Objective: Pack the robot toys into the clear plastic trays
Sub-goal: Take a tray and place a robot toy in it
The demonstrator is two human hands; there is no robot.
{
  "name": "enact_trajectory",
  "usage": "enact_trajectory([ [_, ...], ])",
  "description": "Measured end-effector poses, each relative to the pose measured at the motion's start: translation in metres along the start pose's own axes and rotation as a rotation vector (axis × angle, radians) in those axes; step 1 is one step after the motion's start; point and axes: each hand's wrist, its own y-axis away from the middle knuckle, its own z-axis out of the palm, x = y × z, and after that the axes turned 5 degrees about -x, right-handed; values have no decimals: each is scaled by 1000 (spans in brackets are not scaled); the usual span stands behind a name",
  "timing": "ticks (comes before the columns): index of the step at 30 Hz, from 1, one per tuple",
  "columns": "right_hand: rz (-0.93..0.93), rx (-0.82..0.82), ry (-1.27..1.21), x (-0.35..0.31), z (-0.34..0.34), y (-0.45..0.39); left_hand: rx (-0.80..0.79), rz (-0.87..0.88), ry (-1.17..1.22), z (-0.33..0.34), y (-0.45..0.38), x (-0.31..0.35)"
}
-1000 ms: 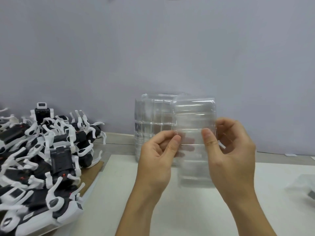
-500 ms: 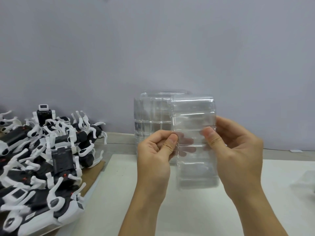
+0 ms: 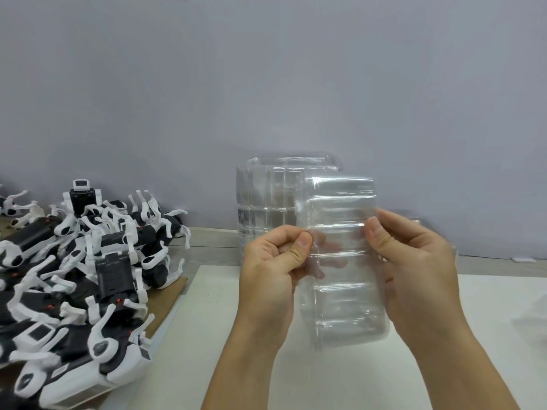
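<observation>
I hold a clear plastic tray (image 3: pixel 343 279) upright in the air over the white mat. My left hand (image 3: pixel 273 267) pinches its left edge between thumb and curled fingers. My right hand (image 3: pixel 414 261) grips its right side, thumb on the front. Behind it a stack of clear plastic trays (image 3: pixel 266 196) stands on end by the wall. A heap of black-and-white robot toys (image 3: pixel 77 276) lies at the left, a hand's breadth from my left hand.
The toys rest on a brown cardboard sheet (image 3: pixel 168 303) at the table's left. A white mat (image 3: pixel 201 350) covers the table under my hands. A crumpled clear bag (image 3: pixel 532 318) lies at the right edge. A grey wall closes the back.
My left thumb and fingers have curled tighter onto the tray's left edge. The tray and both hands have stayed at about the same place.
</observation>
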Motion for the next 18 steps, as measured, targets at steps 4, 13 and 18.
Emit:
enact_trajectory([
  [4, 71, -57, -35, 0, -4, -2, -12, 65, -162, -4, 1, -3],
  [13, 65, -179, 219, -6, -10, 0, -128, -39, -316, -20, 0, 6],
  [18, 51, -143, 252, -5, -5, -1, -27, 54, -320, -19, 0, 3],
])
